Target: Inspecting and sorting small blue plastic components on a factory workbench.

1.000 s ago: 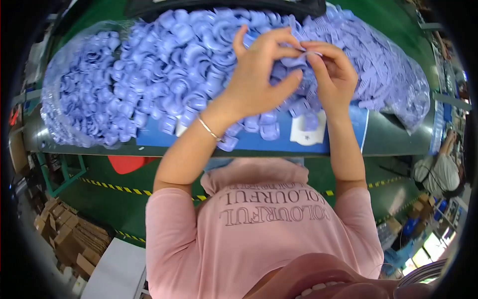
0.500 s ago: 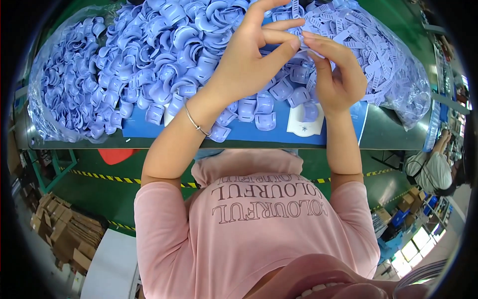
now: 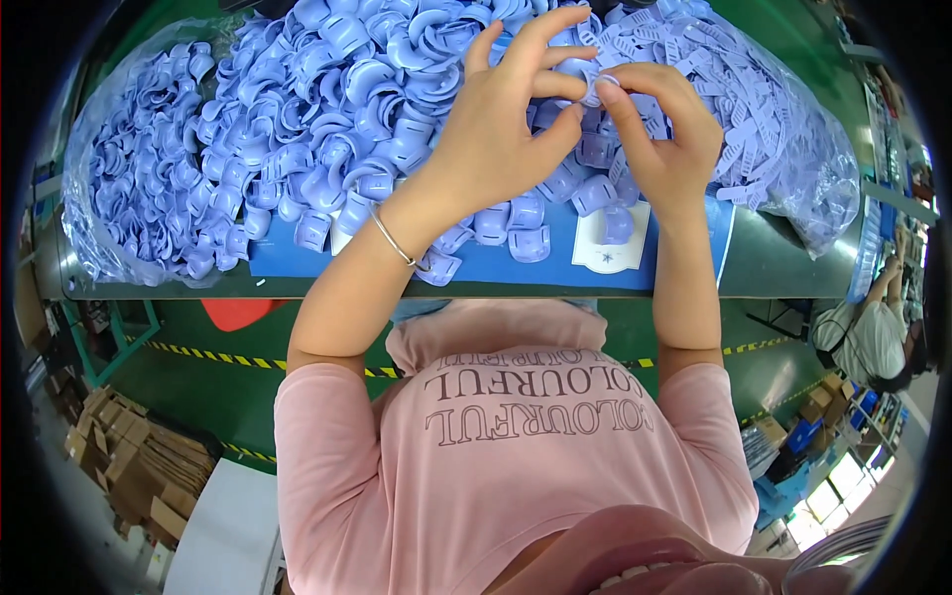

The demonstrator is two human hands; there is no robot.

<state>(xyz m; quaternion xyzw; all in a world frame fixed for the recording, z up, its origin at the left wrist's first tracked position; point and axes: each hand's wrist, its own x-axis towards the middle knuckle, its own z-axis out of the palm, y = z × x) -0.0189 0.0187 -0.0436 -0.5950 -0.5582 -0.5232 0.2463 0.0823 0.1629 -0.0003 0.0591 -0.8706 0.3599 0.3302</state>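
Head view showed the near edge of the tabletop (image 3: pixel 783 282) running across in front of the person's body, with a bare dark strip at the right front and a blue sheet (image 3: pixel 595 279) lying near that edge. Above it, the left hand (image 3: pixel 496 129) had its fingers spread and its thumb apart from them; whether a fingertip touched the piece beside it could not be told. The right hand (image 3: pixel 674 144) had its grip closed, thumb and forefinger pinching a small lilac piece (image 3: pixel 593 91) between the two hands. Close behind and left, a heap of curved lilac shells (image 3: pixel 337 129) crowded the room; to the right lay a mass of slotted strips (image 3: pixel 754 134), partly within a clear bag (image 3: pixel 831 213). Another clear bag (image 3: pixel 81 233) bounded the left end. Loose shells and a white card (image 3: pixel 607 260) lay between the forearms, toward the front edge.
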